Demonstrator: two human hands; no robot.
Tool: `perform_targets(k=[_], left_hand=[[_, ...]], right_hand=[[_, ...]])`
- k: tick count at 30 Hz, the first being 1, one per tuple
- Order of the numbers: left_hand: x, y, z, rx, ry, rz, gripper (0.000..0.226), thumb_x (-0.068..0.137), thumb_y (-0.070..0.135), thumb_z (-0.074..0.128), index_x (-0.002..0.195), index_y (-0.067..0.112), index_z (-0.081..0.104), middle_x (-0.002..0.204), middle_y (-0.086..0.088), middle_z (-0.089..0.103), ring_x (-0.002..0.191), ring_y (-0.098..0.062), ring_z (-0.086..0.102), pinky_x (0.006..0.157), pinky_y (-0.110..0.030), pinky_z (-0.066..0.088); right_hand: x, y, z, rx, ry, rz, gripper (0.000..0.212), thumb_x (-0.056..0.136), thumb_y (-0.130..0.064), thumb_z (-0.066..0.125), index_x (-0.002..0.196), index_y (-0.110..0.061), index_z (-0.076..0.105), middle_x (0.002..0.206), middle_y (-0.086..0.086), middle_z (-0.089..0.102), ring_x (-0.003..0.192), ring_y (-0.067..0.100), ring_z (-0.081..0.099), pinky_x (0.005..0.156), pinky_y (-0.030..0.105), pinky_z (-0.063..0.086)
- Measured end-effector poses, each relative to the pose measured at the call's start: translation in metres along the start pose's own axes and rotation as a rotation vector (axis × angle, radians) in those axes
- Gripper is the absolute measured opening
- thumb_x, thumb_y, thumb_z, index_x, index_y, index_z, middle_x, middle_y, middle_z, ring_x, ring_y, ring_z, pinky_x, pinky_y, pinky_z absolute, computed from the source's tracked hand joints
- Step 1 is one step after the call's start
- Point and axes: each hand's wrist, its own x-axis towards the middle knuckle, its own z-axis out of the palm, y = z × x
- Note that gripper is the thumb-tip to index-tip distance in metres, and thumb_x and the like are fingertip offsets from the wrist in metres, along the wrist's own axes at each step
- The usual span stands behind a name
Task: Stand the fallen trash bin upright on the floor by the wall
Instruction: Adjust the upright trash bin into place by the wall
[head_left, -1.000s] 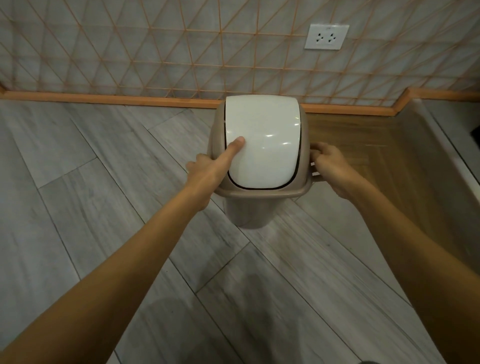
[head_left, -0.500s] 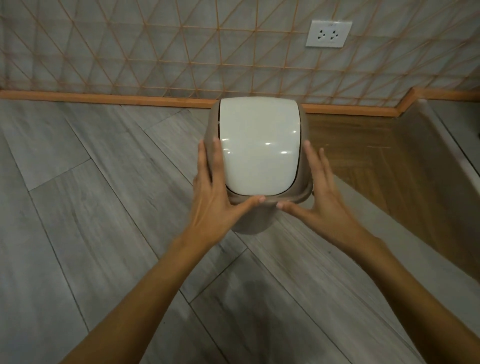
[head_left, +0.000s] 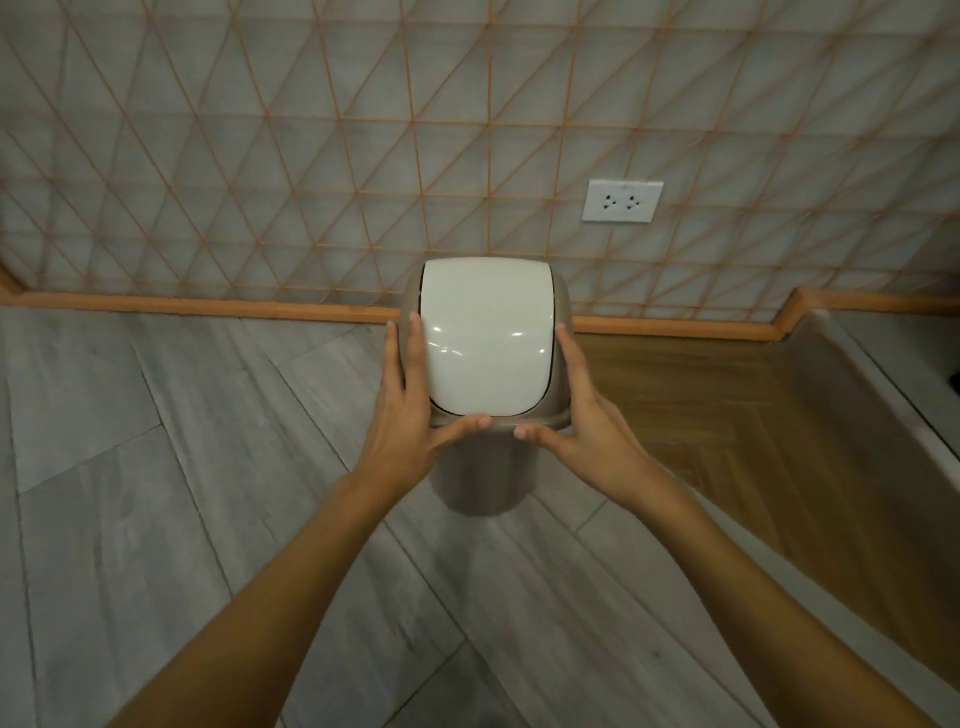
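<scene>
The trash bin (head_left: 485, 470) is taupe with a white swing lid (head_left: 485, 338). It stands upright on the grey floor just in front of the tiled wall. My left hand (head_left: 408, 410) lies flat against the left side of the lid frame, thumb on the front rim. My right hand (head_left: 582, 415) mirrors it on the right side, thumb on the front rim. Both hands clasp the bin's top between them. The bin's base is partly hidden under its top.
An orange skirting board (head_left: 208, 306) runs along the foot of the wall. A white double socket (head_left: 622, 200) sits on the wall to the upper right. A wooden floor section (head_left: 701, 415) and a grey raised ledge (head_left: 893, 395) lie to the right.
A second ago my left index finger lay on the lid and my right hand gripped the side. Both hands then flattened around the top. The view has tilted up, showing more wall.
</scene>
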Motion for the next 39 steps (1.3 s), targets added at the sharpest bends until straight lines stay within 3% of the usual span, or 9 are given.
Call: perform_targets(k=[2,5,9,13,18,25,27,32,39], left_hand=[[0.022,-0.003,0.005,0.015,-0.011,-0.019,0.126,0.062,0.084,0.051,0.149,0.026,-0.018,0.160,-0.012,-0.018,0.146,-0.020,-0.014,0.116,-0.053,0.016],[0.050,-0.008,0.011,0.054,-0.020,-0.048,0.123,0.063,0.084,0.046,0.150,0.023,-0.016,0.158,-0.021,-0.017,0.146,-0.039,-0.002,0.115,-0.054,0.019],[0.080,-0.015,0.018,0.093,-0.020,-0.055,0.114,0.070,0.069,0.048,0.151,0.018,-0.013,0.156,-0.028,-0.019,0.146,-0.042,-0.007,0.116,-0.054,0.016],[0.100,-0.021,0.018,0.033,-0.015,-0.061,0.103,0.085,0.041,0.063,0.151,0.019,-0.014,0.157,-0.023,-0.020,0.147,-0.037,-0.009,0.119,-0.051,0.009],[0.112,-0.034,0.021,0.085,0.044,-0.185,0.087,0.091,0.025,0.061,0.152,0.005,0.002,0.161,-0.018,0.003,0.148,-0.032,0.006,0.119,-0.042,0.012],[0.117,-0.035,0.026,0.241,0.132,-0.149,0.048,0.098,0.018,0.049,0.141,0.001,0.034,0.143,-0.019,0.036,0.121,-0.033,0.049,0.099,-0.040,0.043],[0.121,-0.035,0.029,0.258,0.091,-0.151,0.055,0.098,0.019,0.049,0.145,0.002,0.027,0.148,-0.018,0.032,0.127,-0.033,0.045,0.104,-0.039,0.039],[0.127,-0.041,0.028,0.360,-0.109,-0.163,0.073,0.098,0.032,0.046,0.153,0.008,0.004,0.163,-0.010,0.001,0.147,-0.031,0.013,0.119,-0.046,0.020],[0.140,-0.046,0.020,0.479,-0.288,-0.200,0.092,0.093,0.039,0.055,0.151,0.011,-0.012,0.162,-0.006,-0.015,0.149,-0.032,0.003,0.118,-0.054,0.019]], right_hand=[[0.022,0.005,-0.004,-0.022,0.011,0.002,0.111,0.077,-0.030,0.076,0.149,-0.044,-0.007,0.161,0.000,0.021,0.136,0.035,0.041,0.110,0.051,0.038],[0.055,0.010,-0.007,-0.037,0.012,0.010,0.112,0.077,-0.028,0.077,0.150,-0.041,-0.007,0.161,0.003,0.020,0.135,0.036,0.042,0.110,0.050,0.038],[0.090,0.013,-0.008,-0.022,0.027,0.012,0.110,0.076,-0.024,0.078,0.150,-0.038,-0.002,0.157,0.005,0.026,0.138,0.031,0.037,0.113,0.048,0.035],[0.117,0.016,-0.010,-0.021,0.033,0.025,0.108,0.077,-0.019,0.077,0.151,-0.034,-0.001,0.157,0.006,0.027,0.141,0.029,0.032,0.115,0.040,0.029],[0.144,0.018,-0.007,-0.066,0.028,0.082,0.111,0.079,-0.019,0.074,0.151,-0.034,-0.010,0.159,0.010,0.022,0.143,0.033,0.029,0.114,0.041,0.027],[0.167,0.021,0.000,-0.169,0.087,0.135,0.098,0.089,-0.021,0.064,0.152,-0.031,-0.011,0.159,0.015,0.022,0.141,0.038,0.031,0.115,0.045,0.026],[0.173,0.022,0.001,-0.187,0.099,0.148,0.096,0.090,-0.022,0.063,0.152,-0.032,-0.010,0.156,0.017,0.028,0.137,0.040,0.037,0.113,0.047,0.030],[0.181,0.024,0.006,-0.310,0.168,0.177,0.085,0.095,-0.021,0.054,0.154,-0.024,-0.007,0.146,0.021,0.037,0.126,0.040,0.047,0.108,0.048,0.038],[0.184,0.026,-0.005,-0.446,-0.039,0.246,0.084,0.099,-0.021,0.045,0.149,-0.027,-0.023,0.163,0.014,-0.009,0.150,0.036,0.004,0.120,0.053,0.013]])
